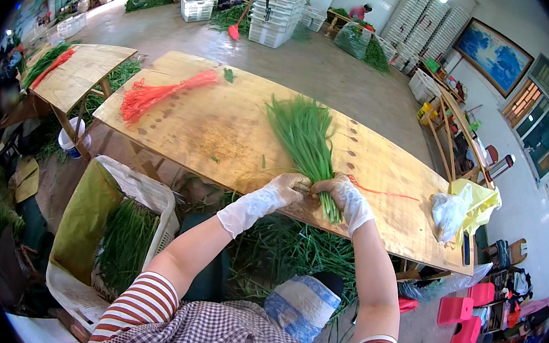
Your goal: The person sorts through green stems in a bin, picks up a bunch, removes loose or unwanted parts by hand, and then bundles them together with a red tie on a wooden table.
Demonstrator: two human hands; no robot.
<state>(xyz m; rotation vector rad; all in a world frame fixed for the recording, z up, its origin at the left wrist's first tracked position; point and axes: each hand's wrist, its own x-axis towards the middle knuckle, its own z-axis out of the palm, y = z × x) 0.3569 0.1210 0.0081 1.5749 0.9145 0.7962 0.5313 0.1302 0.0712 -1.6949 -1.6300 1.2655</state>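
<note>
A bunch of long green chives [303, 134] lies on the wooden table [227, 117], leaf tips pointing away and cut stems toward me. My right hand [343, 197], in a whitish glove, is closed round its lower stems. Gloved too, my left hand [290, 190] has its fingers drawn together against the left side of the stems; what they pinch, if anything, is hidden. From beside my right hand a thin red tie [385, 193] runs out to the right across the wood. A pile of red ties [163, 94] lies at the table's far left.
A white crate [165, 217] with chives stands at lower left. Loose greens [286, 252] lie below the table's near edge. Plastic bags [452, 208] sit at its right end. A second table [85, 80] is at left; stacked white baskets [277, 10] stand beyond.
</note>
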